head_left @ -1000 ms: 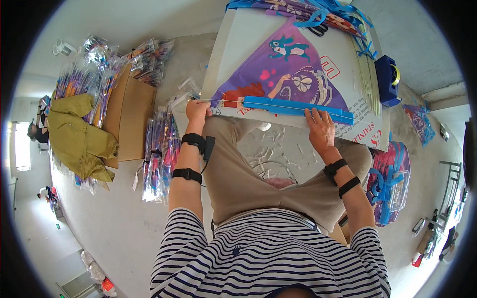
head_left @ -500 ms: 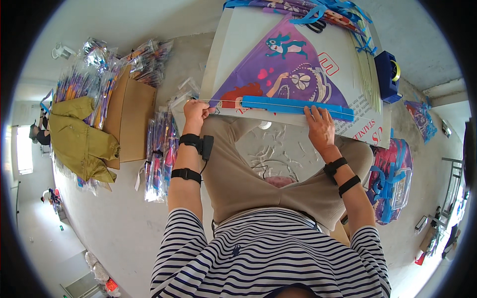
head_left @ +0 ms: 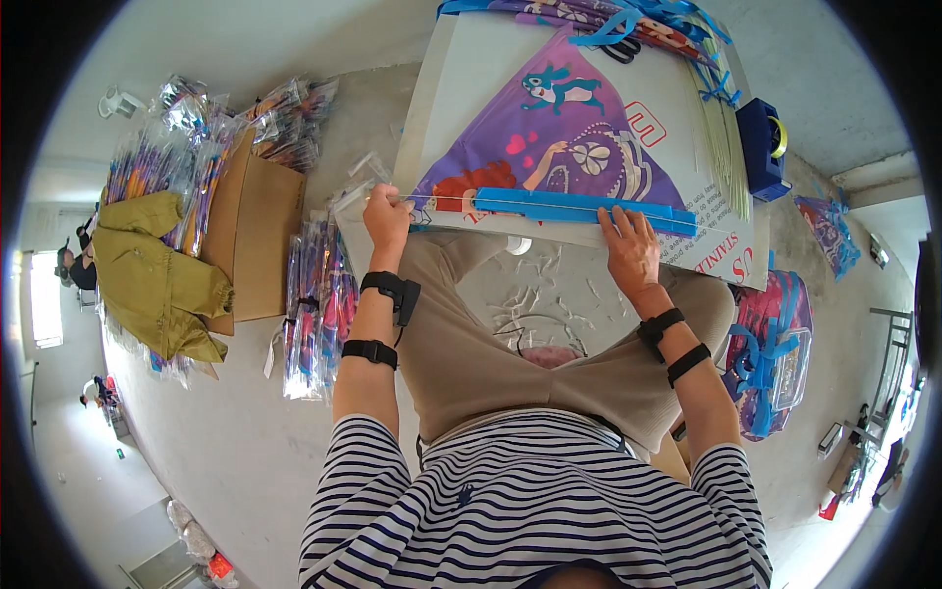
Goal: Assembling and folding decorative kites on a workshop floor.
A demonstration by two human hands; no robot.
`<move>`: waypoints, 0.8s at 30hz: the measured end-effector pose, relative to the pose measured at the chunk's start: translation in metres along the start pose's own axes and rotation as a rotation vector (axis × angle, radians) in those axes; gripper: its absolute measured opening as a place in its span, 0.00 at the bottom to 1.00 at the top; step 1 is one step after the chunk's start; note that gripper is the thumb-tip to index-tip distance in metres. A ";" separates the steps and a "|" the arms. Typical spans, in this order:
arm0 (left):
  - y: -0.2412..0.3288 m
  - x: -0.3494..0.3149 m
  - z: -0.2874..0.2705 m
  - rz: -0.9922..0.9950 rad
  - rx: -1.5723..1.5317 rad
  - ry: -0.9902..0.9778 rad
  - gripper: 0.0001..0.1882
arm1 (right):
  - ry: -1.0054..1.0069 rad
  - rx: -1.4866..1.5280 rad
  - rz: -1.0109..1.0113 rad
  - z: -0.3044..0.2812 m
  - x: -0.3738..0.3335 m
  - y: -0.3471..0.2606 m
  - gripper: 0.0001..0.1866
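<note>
A purple triangular kite [head_left: 549, 128] with printed cartoon figures lies flat on a white board, its wide edge toward me. Along that edge runs a blue fabric strip [head_left: 549, 206], and a thin pale rod [head_left: 446, 199] stretches across it. At the kite's left corner, my left hand [head_left: 388, 218] is closed, pinching the rod's end; the fingertips partly hide the grip. My right hand [head_left: 630, 247] rests palm down with fingers stretched out, the fingertips on the blue strip and rod near the right side.
Rolled kites with blue ribbons [head_left: 628, 25] lie along the board's far edge. Thin pale rods [head_left: 724, 147] and a blue tape dispenser [head_left: 763, 149] are at the right. Left stand a cardboard box [head_left: 265, 236], bagged kites [head_left: 319, 304] and an olive jacket [head_left: 162, 270].
My left hand has turned more upright and shifted slightly at the kite's left corner, still pinching the rod. My right hand has barely moved on the strip.
</note>
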State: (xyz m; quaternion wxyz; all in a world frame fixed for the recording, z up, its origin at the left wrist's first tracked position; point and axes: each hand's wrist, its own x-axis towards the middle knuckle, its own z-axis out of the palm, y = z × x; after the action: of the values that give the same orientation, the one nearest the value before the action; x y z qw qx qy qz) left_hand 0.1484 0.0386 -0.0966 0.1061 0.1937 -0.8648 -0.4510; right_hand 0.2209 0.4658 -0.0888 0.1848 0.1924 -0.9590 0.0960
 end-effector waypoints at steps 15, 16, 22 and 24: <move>0.008 -0.019 -0.007 0.458 0.478 0.017 0.15 | -0.003 -0.042 -0.010 0.001 0.000 0.000 0.30; 0.008 -0.020 -0.007 0.461 0.471 0.028 0.14 | 0.000 -0.043 -0.011 0.001 0.000 0.000 0.30; 0.008 -0.025 -0.009 0.473 0.501 0.061 0.11 | -0.008 -0.041 -0.003 0.001 0.000 -0.001 0.30; 0.009 -0.025 -0.009 0.502 0.488 0.075 0.10 | -0.012 -0.035 0.001 0.001 0.000 -0.001 0.30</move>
State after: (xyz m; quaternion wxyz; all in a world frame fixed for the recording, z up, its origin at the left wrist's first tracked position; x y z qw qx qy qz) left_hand 0.1717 0.0473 -0.0843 0.1960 0.0111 -0.9632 -0.1834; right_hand 0.2208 0.4648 -0.0895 0.1825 0.1894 -0.9616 0.0779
